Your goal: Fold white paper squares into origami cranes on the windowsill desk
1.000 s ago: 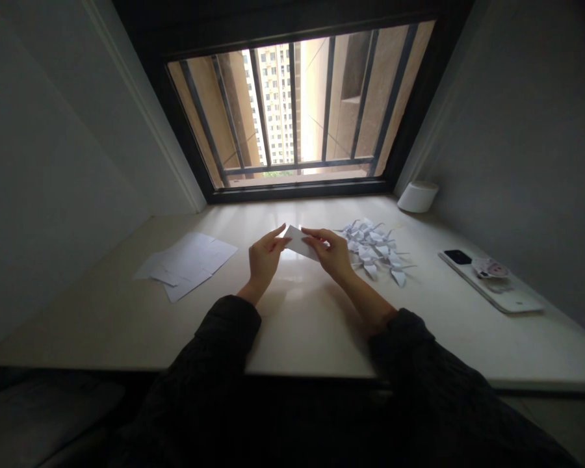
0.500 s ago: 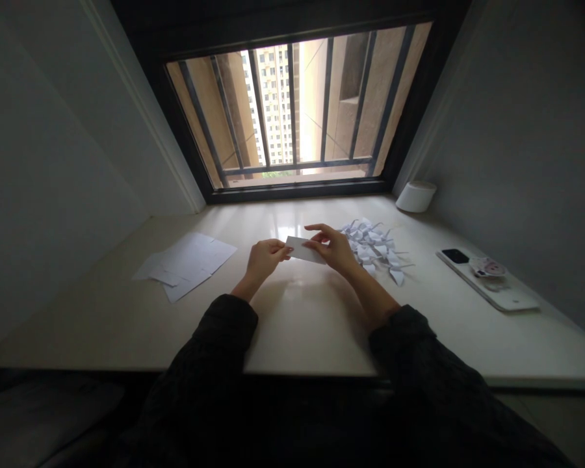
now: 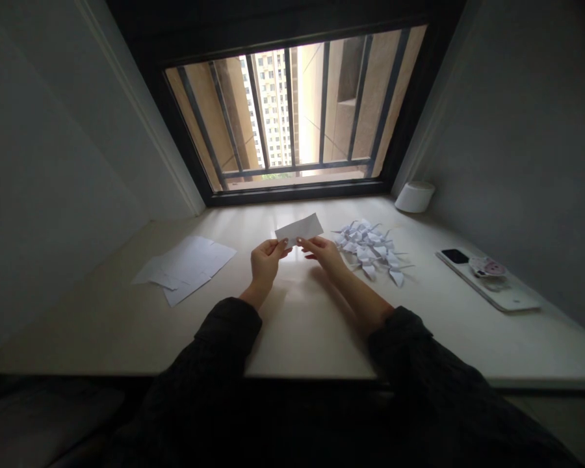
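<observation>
pinching plain paper (image 3: 299, 227): left grip (image 3: 266, 260), right grip (image 3: 325, 251)

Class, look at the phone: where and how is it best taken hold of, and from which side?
Probably by the phone's two long edges, the right hand coming from above and the left. It lies flat, back up, so a grip should span its narrow width; the raised ornament might hinder a flat palm.

- Paper (image 3: 301, 225): turned; right end, formerly sloping down, now points up and away.
- Left hand (image 3: 266, 261): grip shifted from left end to near edge.
- Right hand (image 3: 327, 255): raised index finger lowered; thumb now at near edge.
- Folded paper pieces (image 3: 368, 246): less covered by right arm.
</observation>
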